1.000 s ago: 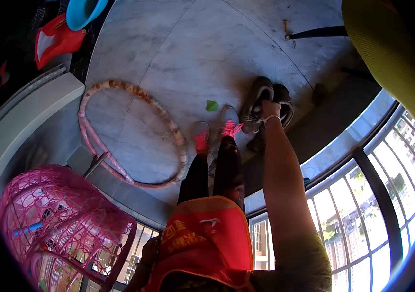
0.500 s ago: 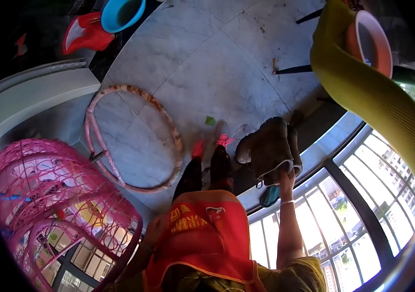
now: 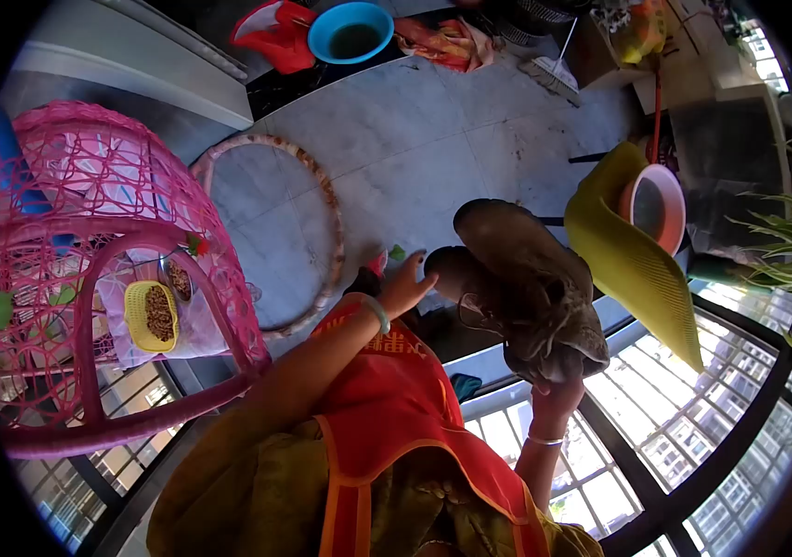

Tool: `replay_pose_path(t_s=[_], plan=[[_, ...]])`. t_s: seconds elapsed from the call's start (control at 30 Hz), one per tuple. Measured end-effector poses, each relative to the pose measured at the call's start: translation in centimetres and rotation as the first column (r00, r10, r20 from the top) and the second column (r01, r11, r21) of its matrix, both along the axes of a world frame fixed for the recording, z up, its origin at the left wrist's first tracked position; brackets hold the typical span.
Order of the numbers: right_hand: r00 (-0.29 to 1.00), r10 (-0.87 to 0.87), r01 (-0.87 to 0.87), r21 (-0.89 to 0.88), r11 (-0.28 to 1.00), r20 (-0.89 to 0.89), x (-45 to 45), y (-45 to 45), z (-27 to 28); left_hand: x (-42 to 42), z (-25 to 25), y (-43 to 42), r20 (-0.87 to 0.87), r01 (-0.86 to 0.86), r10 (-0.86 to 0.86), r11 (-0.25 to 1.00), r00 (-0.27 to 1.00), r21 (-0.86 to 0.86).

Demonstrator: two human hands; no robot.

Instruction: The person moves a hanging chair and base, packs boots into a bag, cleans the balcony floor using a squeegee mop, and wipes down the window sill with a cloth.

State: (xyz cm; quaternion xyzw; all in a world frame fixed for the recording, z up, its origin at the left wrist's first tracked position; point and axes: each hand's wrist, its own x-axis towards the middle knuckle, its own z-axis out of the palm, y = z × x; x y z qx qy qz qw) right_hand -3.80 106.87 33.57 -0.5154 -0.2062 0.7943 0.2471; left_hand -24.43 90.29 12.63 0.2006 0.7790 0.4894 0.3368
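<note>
A pair of brown, worn-looking ankle boots (image 3: 552,302) hangs in front of me, right of my red apron (image 3: 396,381). My right hand (image 3: 558,397) is closed on them at their near, lower end; part of its fingers is hidden behind them. Loose laces dangle at the boots' left side. My left hand (image 3: 405,286) reaches towards the darker toe on the left, thumb and fingers apart, holding nothing. A small gap seems to lie between its fingertips and that toe.
At left stands a pink woven basket chair (image 3: 108,232) with a yellow basket (image 3: 150,316) inside. A hoop (image 3: 336,213) lies on the tiled floor. A green chair (image 3: 600,213) bears a pink basin (image 3: 653,209). A blue basin (image 3: 350,32) is at the back; barred windows (image 3: 675,408) are at right.
My right hand has raised the boots closer to my view and turned them. My left hand has come up from beside the apron towards them. The whole view has shifted.
</note>
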Motion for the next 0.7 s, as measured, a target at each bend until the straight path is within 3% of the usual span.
replay_pose_path(t_s=[0.03, 0.07, 0.1, 0.17, 0.2, 0.23, 0.27, 0.3, 0.33, 0.5, 0.57, 0.6, 0.63, 0.7], plan=[[0.997, -0.048, 0.047, -0.010, 0.999, -0.068, -0.7, 0.0, 1.5, -2.8, 0.7, 1.9, 0.435, 0.053, -0.092, 0.993, 0.896, 0.101], [0.986, -0.078, 0.076, -0.024, 0.997, -0.146, -1.3, 0.0, 2.8, -5.7, 6.5, 4.0, 0.536, 0.036, -0.030, 0.999, 0.844, -0.001], [0.987, -0.064, 0.065, -0.003, 0.998, -0.144, -1.4, 0.2, 3.6, -7.3, 6.6, 5.2, 0.537, 0.025, -0.032, 0.999, 0.843, 0.020], [0.963, -0.058, 0.067, 0.027, 0.997, -0.262, -1.8, 0.5, 4.9, -10.5, 7.2, 7.0, 0.736, -0.017, -0.228, 0.951, 0.638, 0.309], [0.928, -0.075, 0.070, -0.027, 0.997, -0.364, -2.2, 0.8, 5.4, -12.2, 10.7, 7.7, 0.643, 0.141, -0.278, 0.956, 0.714, 0.257], [0.928, -0.061, 0.064, -0.004, 0.998, -0.368, -3.1, 1.1, 6.0, -13.3, 12.1, 8.3, 0.635, 0.136, -0.288, 0.951, 0.717, 0.278], [0.958, -0.145, 0.159, 0.037, 0.987, -0.249, -4.2, 1.6, 6.5, -14.4, 13.1, 8.9, 0.482, 0.294, -0.410, 0.907, 0.774, 0.300], [0.919, -0.139, 0.161, 0.030, 0.986, -0.368, -5.2, 1.9, 6.9, -15.5, 13.8, 9.5, 0.317, 0.447, -0.524, 0.847, 0.790, 0.288], [0.867, -0.130, 0.157, 0.017, 0.987, -0.481, -6.2, 2.2, 7.2, -16.2, 14.3, 9.4, 0.233, 0.488, -0.553, 0.825, 0.800, 0.284], [0.806, -0.068, 0.125, 0.056, 0.991, -0.589, -9.8, 6.0, 5.3, -19.1, 16.2, 8.0, 0.306, 0.536, -0.559, 0.828, 0.771, 0.162], [0.845, -0.035, 0.077, 0.056, 0.995, -0.534, -12.7, 7.1, 4.5, -20.2, 13.4, 7.2, 0.296, 0.432, -0.493, 0.866, 0.818, 0.251], [0.901, -0.077, 0.116, 0.067, 0.991, -0.426, -14.2, 7.0, 4.5, -21.4, 14.5, 6.4, 0.348, 0.416, -0.464, 0.885, 0.814, 0.207], [0.931, -0.001, 0.055, 0.138, 0.989, -0.366, -14.8, 7.7, 3.5, -22.6, 15.7, 5.7, 0.397, 0.386, -0.413, 0.910, 0.820, 0.151], [0.940, 0.096, -0.065, 0.104, 0.992, -0.326, -19.6, 7.9, 4.5, -23.5, 12.9, 4.6, 0.403, 0.307, -0.349, 0.937, 0.846, 0.167]])
